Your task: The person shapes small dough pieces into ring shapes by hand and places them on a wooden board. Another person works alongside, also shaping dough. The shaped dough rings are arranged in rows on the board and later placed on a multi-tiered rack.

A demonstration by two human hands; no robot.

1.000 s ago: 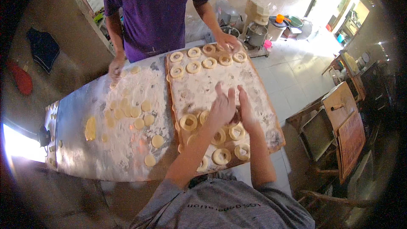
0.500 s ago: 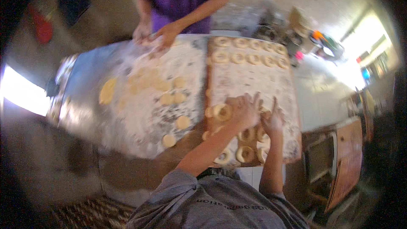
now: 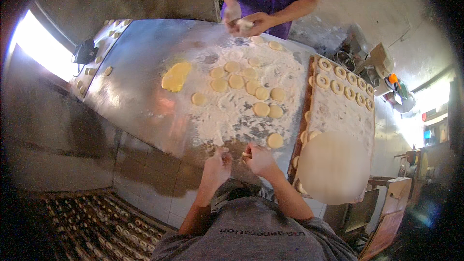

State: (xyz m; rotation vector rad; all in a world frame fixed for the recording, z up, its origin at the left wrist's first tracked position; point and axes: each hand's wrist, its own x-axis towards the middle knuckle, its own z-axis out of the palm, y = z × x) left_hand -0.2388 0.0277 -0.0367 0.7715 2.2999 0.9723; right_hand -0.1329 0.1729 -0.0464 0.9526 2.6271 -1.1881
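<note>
Over the near edge of the floured table point(image 3: 140, 101), my two hands are held a little apart. My right hand point(image 3: 261, 160) is closed, pinching a small pale piece that looks like dough point(image 3: 246, 155) between thumb and fingers. My left hand point(image 3: 219, 163) has its fingers curled together; what they hold, if anything, is hidden. Just beyond my right hand lies a flat dough round point(image 3: 275, 140). Several more dough rounds point(image 3: 236, 81) lie in the flour farther off. Dough rings point(image 3: 336, 87) stand in rows on the floured board point(image 3: 333, 113) to the right.
Across the table a person in purple holds pale dough in their hands point(image 3: 249, 23). A yellow lump point(image 3: 176, 77) sits left of the rounds. A pale blurred patch covers the board's near part. Racked dough pieces point(image 3: 106, 227) stand low left; a wooden cabinet point(image 3: 386, 208) stands right.
Both my hands have moved left, from the dough rings on the board to the table's near edge. The view has swung left. The other person's hands have lifted off the table with dough.
</note>
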